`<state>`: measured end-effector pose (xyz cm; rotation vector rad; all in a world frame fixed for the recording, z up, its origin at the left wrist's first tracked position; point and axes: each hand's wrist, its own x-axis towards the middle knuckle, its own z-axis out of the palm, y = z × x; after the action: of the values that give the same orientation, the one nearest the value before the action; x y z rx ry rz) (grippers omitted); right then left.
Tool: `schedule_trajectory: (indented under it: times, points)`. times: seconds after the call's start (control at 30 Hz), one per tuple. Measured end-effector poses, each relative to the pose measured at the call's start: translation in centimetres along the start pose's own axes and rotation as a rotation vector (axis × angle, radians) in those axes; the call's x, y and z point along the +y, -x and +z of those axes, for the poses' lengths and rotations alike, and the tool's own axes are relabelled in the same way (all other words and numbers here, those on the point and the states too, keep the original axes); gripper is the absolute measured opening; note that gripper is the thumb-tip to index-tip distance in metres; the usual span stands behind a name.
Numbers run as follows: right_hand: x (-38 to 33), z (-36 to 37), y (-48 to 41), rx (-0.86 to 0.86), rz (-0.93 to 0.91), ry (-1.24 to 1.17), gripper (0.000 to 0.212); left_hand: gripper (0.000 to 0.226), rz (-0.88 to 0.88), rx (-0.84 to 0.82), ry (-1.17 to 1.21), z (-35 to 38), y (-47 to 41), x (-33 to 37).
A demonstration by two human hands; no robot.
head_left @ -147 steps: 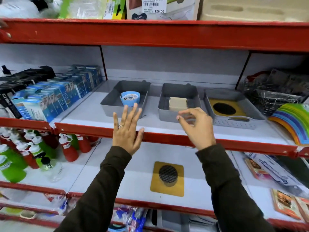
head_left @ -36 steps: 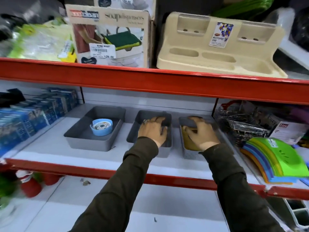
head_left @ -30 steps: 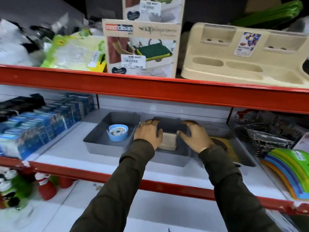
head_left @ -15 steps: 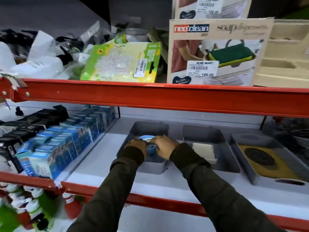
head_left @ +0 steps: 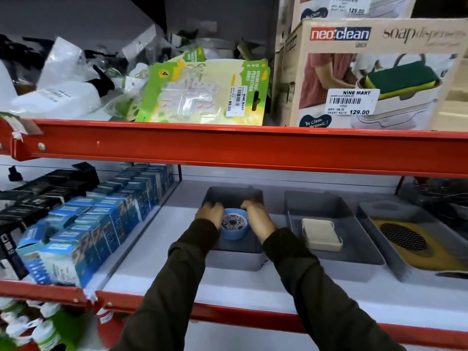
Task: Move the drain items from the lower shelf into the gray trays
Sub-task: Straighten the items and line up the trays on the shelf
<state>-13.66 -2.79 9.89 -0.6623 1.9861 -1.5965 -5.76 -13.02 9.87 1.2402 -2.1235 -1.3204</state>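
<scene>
Three gray trays stand side by side on the middle shelf. The left tray (head_left: 234, 259) holds a round blue drain strainer (head_left: 233, 225). My left hand (head_left: 209, 214) curls over that tray's left wall and my right hand (head_left: 257, 219) over its right wall, with the strainer between them. A beige square drain cover (head_left: 320, 234) lies in the middle tray (head_left: 314, 201). In the right tray (head_left: 415, 274) is a yellow mat with a black mesh drain (head_left: 405, 236). Only a sliver of the lower shelf shows.
Blue boxes (head_left: 88, 231) and black boxes (head_left: 50, 183) fill the shelf section to the left. The red shelf beam (head_left: 228, 148) hangs low above the trays. Above it sit a soap dispenser box (head_left: 367, 72) and green packets (head_left: 202, 89). Wire items (head_left: 440, 193) crowd the far right.
Both hands shifted left from the middle and right trays to the left tray. In the last half second they spread from the blue strainer to the tray's side walls.
</scene>
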Motion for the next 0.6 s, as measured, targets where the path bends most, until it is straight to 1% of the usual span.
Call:
schedule_trajectory:
  times: [0.03, 0.1, 0.23, 0.37, 0.43, 0.47, 0.5, 0.53, 0.57, 0.6]
  points:
    - [-0.2, 0.3, 0.1, -0.005, 0.078, -0.125, 0.023, 0.051, -0.057, -0.067, 0.04, -0.2, -0.1, 0.2]
    - [0.0, 0.7, 0.3, -0.012, 0.149, -0.275, 0.026, 0.055, -0.086, -0.151, 0.079, -0.2, -0.4, 0.2]
    - [0.9, 1.1, 0.7, -0.05, 0.172, -0.269, 0.028, 0.054, -0.092, -0.17, 0.147, 0.2, -0.4, -0.7]
    - [0.5, 1.2, 1.0, -0.073, 0.169, -0.233, 0.029, 0.054, -0.082, -0.172, 0.138, 0.0, 0.0, -0.3]
    - [0.1, 0.7, 1.4, -0.064, 0.124, -0.198, 0.033, 0.055, -0.083, -0.169, 0.121, 0.0, 0.7, 0.2]
    - [-0.1, 0.2, 1.8, -0.044, 0.077, -0.164, 0.035, 0.055, -0.07, -0.156, 0.065, 0.2, 1.1, 0.4]
    - [-0.4, -0.6, 2.4, 0.001, -0.002, -0.111, 0.036, 0.053, -0.046, -0.113, -0.047, 0.4, 1.4, 0.7]
    - [-0.7, -1.5, 3.0, 0.044, -0.107, -0.058, 0.038, 0.05, 0.007, -0.055, -0.174, 0.5, 1.9, 1.1]
    - [-0.9, -2.8, 3.7, 0.068, -0.211, -0.006, 0.045, 0.047, 0.108, 0.006, -0.29, 0.9, 2.3, 1.6]
    - [-1.0, -4.4, 4.3, 0.085, -0.295, 0.047, 0.051, 0.043, 0.193, 0.027, -0.356, 1.4, 3.1, 2.5]
